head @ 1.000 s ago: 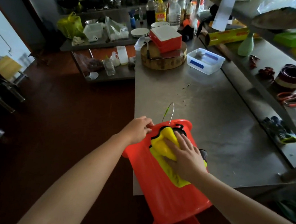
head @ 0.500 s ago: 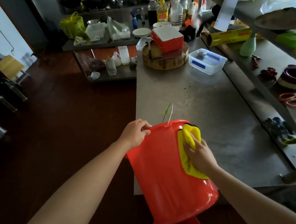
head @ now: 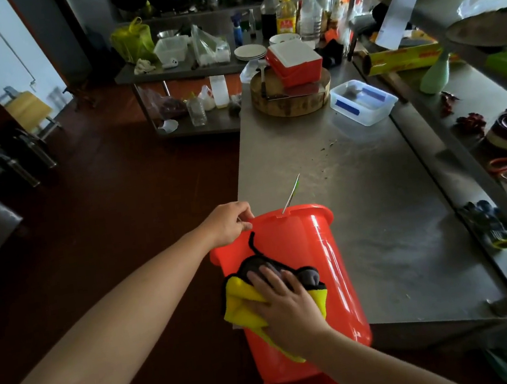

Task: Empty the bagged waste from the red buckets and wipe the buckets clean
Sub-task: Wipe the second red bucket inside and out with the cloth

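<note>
Red bucket [head: 316, 261] wiped at counter [head: 376, 207] edge.
Left hand [head: 229, 222] gripped the rim; right hand [head: 288, 305] pressed the yellow cloth [head: 241, 306] flat, fingers extended; bucket mouth hidden.

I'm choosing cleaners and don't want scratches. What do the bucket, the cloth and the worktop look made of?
Red bucket: glossy moulded plastic, slightly translucent, streaky highlights. Cloth: soft yellow-and-grey pile, probably microfibre. Worktop: brushed metal, likely stainless steel, with a dull grey sheen.

Red bucket [head: 317, 247], yellow and grey cloth [head: 243, 299].
Steel-grey table [head: 359, 194]; at 1 o'clock, red-and-white box [head: 294, 60]; dark brown floor [head: 117, 193].
</note>
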Tool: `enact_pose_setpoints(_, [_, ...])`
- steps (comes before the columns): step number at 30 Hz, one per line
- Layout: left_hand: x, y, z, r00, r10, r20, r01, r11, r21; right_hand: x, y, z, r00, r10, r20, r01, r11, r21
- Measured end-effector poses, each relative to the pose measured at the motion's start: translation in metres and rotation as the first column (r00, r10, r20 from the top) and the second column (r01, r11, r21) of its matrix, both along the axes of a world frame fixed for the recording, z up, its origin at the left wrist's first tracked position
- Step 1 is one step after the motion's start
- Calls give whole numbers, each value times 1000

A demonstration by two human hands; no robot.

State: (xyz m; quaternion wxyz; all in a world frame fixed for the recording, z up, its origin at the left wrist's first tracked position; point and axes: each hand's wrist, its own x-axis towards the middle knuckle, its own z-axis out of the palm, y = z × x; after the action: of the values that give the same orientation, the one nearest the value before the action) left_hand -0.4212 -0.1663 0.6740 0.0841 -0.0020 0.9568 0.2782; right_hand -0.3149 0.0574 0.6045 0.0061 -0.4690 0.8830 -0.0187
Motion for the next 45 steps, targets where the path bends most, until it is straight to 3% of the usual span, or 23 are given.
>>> enact_pose_setpoints(3, [5,-5,-5,999,14,-38,-14,1000,9,-22,25,6,991,-137,7,137,980,-145])
enact_pose_setpoints(6, [6,-4,-7,998,32,-50,-31,999,32,-43,59,1,938,-311,154,344,893,-290])
enact_pose_setpoints(12, [4,5,-7,998,47,-51,-44,998,46,-57,94,-19,653,-503,567,734,605,-308])
enact_pose_setpoints(14, [2,8,-7,998,43,-53,-41,998,39,-58,95,-17,598,-515,614,772,574,-271])
enact_pose_setpoints(16, [0,11,-8,998,42,-55,-40,999,35,-55,92,-15,614,-545,571,760,605,-240])
enact_pose_setpoints(19, [-2,11,-8,998,41,-51,-40,999,14,-39,78,-10,725,-573,381,668,720,-189])
enact_pose_setpoints(22, [-3,9,-10,997,48,-59,-49,999,-11,-13,62,-7,871,-473,131,490,853,-180])
enact_pose_setpoints(25, [-4,12,-9,996,47,-71,-48,999,-17,16,43,-8,953,-301,-23,293,943,-159])
enact_pose_setpoints(30, [-6,17,-8,998,30,-61,-32,999,-26,42,26,-15,990,-60,-124,59,998,-16])
enact_pose_setpoints(36, [-8,25,-11,995,41,-93,-46,997,-54,19,54,-11,971,-237,-24,230,959,-165])
enact_pose_setpoints(39, [-11,34,-9,995,35,-91,-40,998,-54,0,87,-16,904,-416,96,426,865,-264])
enact_pose_setpoints(41, [-14,40,-7,995,37,-96,-42,998,-53,-11,106,-25,809,-537,238,586,763,-273])
enact_pose_setpoints(45, [-20,50,-6,994,52,-101,-56,997,-44,-30,139,-42,456,-591,665,872,448,-199])
